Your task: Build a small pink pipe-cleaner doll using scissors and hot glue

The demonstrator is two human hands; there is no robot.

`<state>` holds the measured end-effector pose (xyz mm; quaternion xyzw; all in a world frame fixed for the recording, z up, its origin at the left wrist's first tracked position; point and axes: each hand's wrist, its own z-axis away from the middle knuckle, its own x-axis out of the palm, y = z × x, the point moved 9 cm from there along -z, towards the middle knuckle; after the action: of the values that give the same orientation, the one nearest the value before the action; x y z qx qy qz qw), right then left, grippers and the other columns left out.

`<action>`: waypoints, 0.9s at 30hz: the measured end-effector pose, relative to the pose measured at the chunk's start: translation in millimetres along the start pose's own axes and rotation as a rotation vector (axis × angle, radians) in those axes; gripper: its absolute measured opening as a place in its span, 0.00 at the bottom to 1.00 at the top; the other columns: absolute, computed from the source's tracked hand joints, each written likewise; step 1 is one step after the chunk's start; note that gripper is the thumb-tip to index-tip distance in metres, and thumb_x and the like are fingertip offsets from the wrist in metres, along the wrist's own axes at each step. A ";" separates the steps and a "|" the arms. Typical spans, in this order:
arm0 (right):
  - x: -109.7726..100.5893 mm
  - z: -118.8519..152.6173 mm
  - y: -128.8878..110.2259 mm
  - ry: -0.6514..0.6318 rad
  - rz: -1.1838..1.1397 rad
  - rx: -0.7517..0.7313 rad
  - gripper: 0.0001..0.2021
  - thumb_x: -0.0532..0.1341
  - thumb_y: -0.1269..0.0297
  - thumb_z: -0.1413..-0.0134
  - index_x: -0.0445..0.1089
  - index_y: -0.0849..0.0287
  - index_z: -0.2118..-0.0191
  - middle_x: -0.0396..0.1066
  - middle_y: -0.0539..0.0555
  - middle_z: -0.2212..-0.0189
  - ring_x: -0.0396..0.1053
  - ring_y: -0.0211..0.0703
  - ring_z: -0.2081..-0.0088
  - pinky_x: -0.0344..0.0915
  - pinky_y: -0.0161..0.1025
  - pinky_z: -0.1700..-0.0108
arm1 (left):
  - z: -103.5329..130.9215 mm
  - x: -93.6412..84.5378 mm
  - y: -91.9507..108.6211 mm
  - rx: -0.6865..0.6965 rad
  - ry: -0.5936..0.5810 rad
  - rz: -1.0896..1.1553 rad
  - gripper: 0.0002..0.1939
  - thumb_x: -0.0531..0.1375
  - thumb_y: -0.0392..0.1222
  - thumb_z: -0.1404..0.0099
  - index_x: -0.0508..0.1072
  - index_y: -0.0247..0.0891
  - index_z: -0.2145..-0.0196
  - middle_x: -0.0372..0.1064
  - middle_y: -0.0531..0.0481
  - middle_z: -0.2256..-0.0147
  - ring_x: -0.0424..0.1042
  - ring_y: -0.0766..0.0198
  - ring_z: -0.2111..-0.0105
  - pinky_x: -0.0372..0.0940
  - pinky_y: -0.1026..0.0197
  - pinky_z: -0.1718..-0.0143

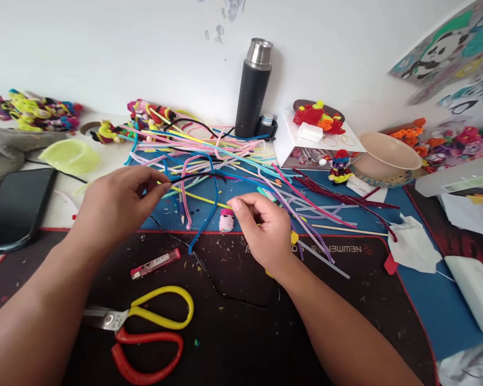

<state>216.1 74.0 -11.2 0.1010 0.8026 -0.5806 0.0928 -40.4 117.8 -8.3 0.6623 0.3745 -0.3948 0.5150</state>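
Note:
My left hand [123, 198] pinches the end of a black fuzzy stem [197, 175], which points right over the pile of coloured pipe cleaners [241, 153]. To the right, my right hand [265, 222] has its thumb and forefinger pressed together; what they hold, if anything, is too small to tell. Between the hands, a small pink and white wrapped piece [226, 220] sits on the blue mat. A bent blue pipe cleaner [205, 228] lies beside it, reaching onto the dark mat.
Yellow and red handled scissors [123, 317] and a red lighter [155, 264] lie in front. Behind stands a black flask [253, 96]. A phone [18, 206] is at left; a white box [295, 136], a beige bowl [390, 153] and crumpled tissue [414, 245] are at right.

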 end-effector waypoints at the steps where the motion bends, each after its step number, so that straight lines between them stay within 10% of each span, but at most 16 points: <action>1: 0.9 0.5 -2.2 -0.013 0.005 -0.011 0.12 0.65 0.57 0.27 0.80 0.56 0.61 0.70 0.46 0.77 0.63 0.36 0.76 0.64 0.36 0.70 | 0.0 -7.2 -3.4 -0.075 0.052 -0.054 0.20 0.56 0.53 0.23 0.82 0.39 0.51 0.80 0.46 0.60 0.74 0.54 0.63 0.66 0.56 0.58; 5: 2.7 2.9 -14.2 -0.042 0.030 -0.067 0.11 0.65 0.59 0.26 0.79 0.56 0.62 0.71 0.47 0.76 0.65 0.37 0.75 0.64 0.37 0.71 | -0.1 -14.5 17.6 0.008 0.150 -0.076 0.18 0.55 0.50 0.24 0.83 0.42 0.53 0.81 0.47 0.60 0.76 0.53 0.58 0.68 0.55 0.52; 9: -1.5 4.1 -22.1 -0.015 0.021 -0.112 0.11 0.65 0.57 0.25 0.79 0.55 0.61 0.74 0.49 0.73 0.67 0.38 0.74 0.64 0.37 0.71 | 4.5 17.1 45.0 0.267 -0.045 -0.016 0.18 0.55 0.51 0.23 0.83 0.45 0.62 0.79 0.47 0.61 0.75 0.51 0.55 0.69 0.51 0.48; 20: -10.6 3.5 -18.1 0.054 -0.031 -0.122 0.10 0.64 0.58 0.23 0.80 0.56 0.57 0.74 0.48 0.73 0.68 0.37 0.74 0.63 0.36 0.73 | 12.1 52.5 36.1 0.471 -0.222 -0.170 0.16 0.54 0.44 0.20 0.83 0.42 0.56 0.81 0.43 0.54 0.75 0.47 0.52 0.67 0.47 0.47; 27: 31.6 23.2 -28.1 -0.218 0.056 -0.165 0.10 0.62 0.59 0.22 0.79 0.55 0.56 0.85 0.50 0.62 0.79 0.37 0.65 0.71 0.34 0.60 | 9.8 51.1 39.8 0.428 -0.196 -0.130 0.17 0.54 0.44 0.27 0.83 0.42 0.60 0.82 0.40 0.56 0.77 0.41 0.54 0.67 0.44 0.49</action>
<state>178.8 45.1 -1.1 0.0518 0.8295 -0.5175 0.2037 15.0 105.2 -40.9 0.6892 0.2724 -0.5599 0.3704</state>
